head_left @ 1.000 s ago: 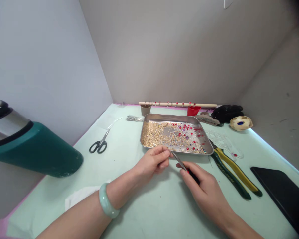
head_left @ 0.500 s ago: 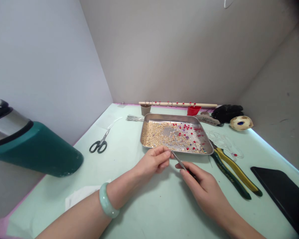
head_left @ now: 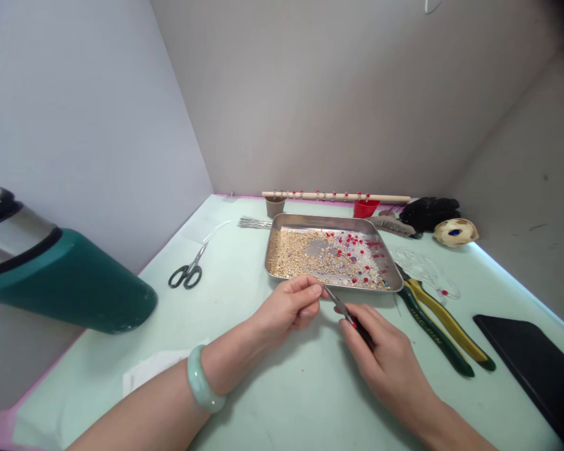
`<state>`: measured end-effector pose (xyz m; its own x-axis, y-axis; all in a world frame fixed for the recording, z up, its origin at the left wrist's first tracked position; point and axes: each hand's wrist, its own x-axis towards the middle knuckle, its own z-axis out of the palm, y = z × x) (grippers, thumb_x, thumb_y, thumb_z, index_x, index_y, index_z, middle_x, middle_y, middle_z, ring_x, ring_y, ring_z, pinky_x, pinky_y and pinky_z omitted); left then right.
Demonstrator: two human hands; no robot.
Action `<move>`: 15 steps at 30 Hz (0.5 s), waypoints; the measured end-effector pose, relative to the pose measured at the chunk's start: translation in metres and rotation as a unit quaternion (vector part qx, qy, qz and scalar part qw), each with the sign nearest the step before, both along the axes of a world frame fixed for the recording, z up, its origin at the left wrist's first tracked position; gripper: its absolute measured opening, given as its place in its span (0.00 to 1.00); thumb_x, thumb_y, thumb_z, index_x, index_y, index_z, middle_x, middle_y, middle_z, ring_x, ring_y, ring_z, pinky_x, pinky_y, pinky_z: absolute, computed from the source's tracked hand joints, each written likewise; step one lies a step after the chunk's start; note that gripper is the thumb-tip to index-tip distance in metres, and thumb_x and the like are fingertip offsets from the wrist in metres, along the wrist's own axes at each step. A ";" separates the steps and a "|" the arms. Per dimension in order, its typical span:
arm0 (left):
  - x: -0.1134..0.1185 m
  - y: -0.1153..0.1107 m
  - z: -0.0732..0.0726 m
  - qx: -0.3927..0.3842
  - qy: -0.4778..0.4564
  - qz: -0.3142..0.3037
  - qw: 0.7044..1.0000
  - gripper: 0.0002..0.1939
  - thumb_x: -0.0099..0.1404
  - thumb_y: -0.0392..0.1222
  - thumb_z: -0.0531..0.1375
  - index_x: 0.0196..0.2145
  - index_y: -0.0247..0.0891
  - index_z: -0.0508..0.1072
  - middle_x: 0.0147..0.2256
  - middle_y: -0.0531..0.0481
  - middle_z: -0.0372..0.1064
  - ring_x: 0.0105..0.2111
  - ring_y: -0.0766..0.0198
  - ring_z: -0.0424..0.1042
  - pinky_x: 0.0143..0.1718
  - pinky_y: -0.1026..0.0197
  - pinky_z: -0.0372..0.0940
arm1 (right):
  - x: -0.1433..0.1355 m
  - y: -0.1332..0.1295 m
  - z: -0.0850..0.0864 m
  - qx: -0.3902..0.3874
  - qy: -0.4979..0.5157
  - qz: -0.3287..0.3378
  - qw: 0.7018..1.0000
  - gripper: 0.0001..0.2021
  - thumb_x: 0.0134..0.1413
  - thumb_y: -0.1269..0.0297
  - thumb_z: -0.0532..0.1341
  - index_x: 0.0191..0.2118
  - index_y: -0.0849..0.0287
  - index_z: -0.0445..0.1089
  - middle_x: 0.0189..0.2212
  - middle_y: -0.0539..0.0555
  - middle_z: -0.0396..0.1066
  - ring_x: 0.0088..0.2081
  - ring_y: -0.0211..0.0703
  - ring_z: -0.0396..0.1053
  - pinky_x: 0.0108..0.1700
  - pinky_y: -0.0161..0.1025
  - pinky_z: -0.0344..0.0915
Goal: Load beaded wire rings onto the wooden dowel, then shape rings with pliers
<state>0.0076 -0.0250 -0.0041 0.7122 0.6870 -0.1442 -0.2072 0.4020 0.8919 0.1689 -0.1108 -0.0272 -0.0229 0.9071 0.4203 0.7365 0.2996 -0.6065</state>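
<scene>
My right hand (head_left: 385, 351) is closed around a pair of needle-nose pliers (head_left: 342, 308) with dark handles and a spot of red near the joint. The slim jaws point up and left, their tip at the fingertips of my left hand (head_left: 295, 304). That hand is pinched shut; whatever is between thumb and forefinger is too small to make out. A pale green bangle (head_left: 202, 379) circles my left wrist. Just beyond both hands lies a metal tray (head_left: 305, 219) of gold, clear, red and purple beads.
Scissors (head_left: 188, 272) and a green bottle (head_left: 70, 282) are on the left. Large green-and-yellow pliers (head_left: 439, 326) and a black flat object (head_left: 531, 363) lie on the right. Behind the tray, a wooden stick (head_left: 310, 196) with beaded pieces rests across a brown cup (head_left: 275, 207) and a red cup (head_left: 365, 208).
The pliers in my right hand have turned slightly, so more of their jaws and joint shows. My right fingers have shifted a little on the handles; my left hand stays in place.
</scene>
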 end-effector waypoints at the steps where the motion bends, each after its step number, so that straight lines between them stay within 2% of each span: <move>1: 0.000 0.000 0.001 0.004 0.004 0.004 1.000 0.09 0.65 0.44 0.55 0.33 0.35 0.65 0.16 0.62 0.45 0.16 0.74 0.38 0.17 0.65 0.35 | 0.001 0.000 0.000 0.007 -0.013 -0.002 1.000 0.09 0.60 0.66 0.52 0.44 0.60 0.65 0.30 0.52 0.67 0.31 0.40 0.65 0.33 0.36 0.62; 7: 0.000 0.000 0.003 -0.005 0.002 -0.008 1.000 0.09 0.64 0.45 0.55 0.33 0.36 0.64 0.16 0.63 0.42 0.16 0.75 0.37 0.17 0.66 0.35 | 0.004 -0.001 0.000 0.090 -0.140 -0.041 0.985 0.11 0.59 0.67 0.53 0.45 0.62 0.65 0.31 0.56 0.67 0.33 0.44 0.65 0.34 0.40 0.61; 9: 0.000 0.000 0.003 -0.002 0.010 -0.003 1.000 0.09 0.64 0.45 0.56 0.32 0.36 0.64 0.16 0.62 0.43 0.16 0.75 0.38 0.17 0.66 0.35 | 0.004 0.000 0.001 0.069 -0.121 -0.037 0.990 0.10 0.59 0.66 0.52 0.44 0.61 0.66 0.31 0.55 0.68 0.33 0.44 0.66 0.34 0.40 0.62; 13: 0.001 0.000 0.004 0.034 0.045 0.015 0.998 0.09 0.64 0.45 0.56 0.32 0.35 0.64 0.16 0.61 0.48 0.15 0.75 0.41 0.17 0.66 0.37 | 0.001 0.002 0.004 -0.026 -0.013 -0.004 1.000 0.09 0.61 0.64 0.52 0.42 0.58 0.65 0.31 0.53 0.68 0.32 0.40 0.66 0.33 0.36 0.63; 15: 0.001 0.000 0.004 0.039 0.051 0.015 0.998 0.10 0.64 0.46 0.56 0.33 0.35 0.64 0.16 0.61 0.49 0.16 0.75 0.42 0.17 0.66 0.38 | 0.001 0.002 0.004 -0.029 -0.002 -0.001 1.000 0.08 0.61 0.64 0.52 0.42 0.58 0.65 0.31 0.52 0.68 0.32 0.40 0.66 0.33 0.36 0.63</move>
